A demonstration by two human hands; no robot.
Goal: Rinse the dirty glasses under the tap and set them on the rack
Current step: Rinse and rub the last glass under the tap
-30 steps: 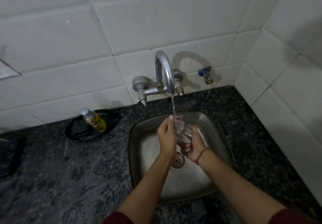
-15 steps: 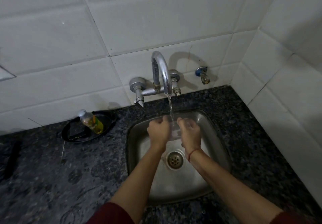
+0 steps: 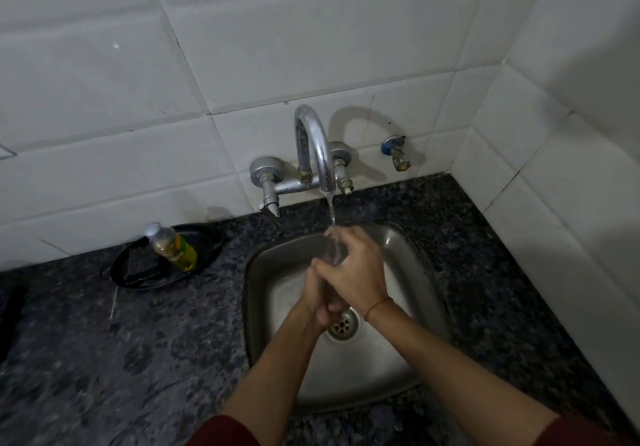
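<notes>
Person's right hand (image 3: 358,269) is wrapped around a clear drinking glass (image 3: 333,249), fingers curled over its side, a firm grasp. The glass sits roughly upright over the square stainless steel sink (image 3: 415,258), directly below the spout. A thin stream of water (image 3: 330,211) from the chrome curved wall tap (image 3: 311,140) falls into the glass mouth area. The left hand (image 3: 320,301) is tucked just under the right hand, fingers curled tight and thumb showing. It meets the lower end of the glass, but whether it actually grasps the glass or just backs the other hand cannot be told, since the right hand covers that spot. Both hands are above the round perforated metal drain (image 3: 343,322), which is partly hidden by the left hand. There is a thin red thread bracelet (image 3: 377,307) on the right wrist, and dark red sleeves (image 3: 225,433) at the bottom edge. The sink is set in a dark speckled granite counter (image 3: 104,359). Left of the sink, against the wall, is a black oval dish (image 3: 138,272), and in it a small clear plastic bottle with yellow liquid (image 3: 175,248), tilted with its cap toward the wall. A small brass valve with blue collar (image 3: 397,156) is on the wall right of the tap. White glossy wall tiles (image 3: 277,29) cover the back and the right side.
</notes>
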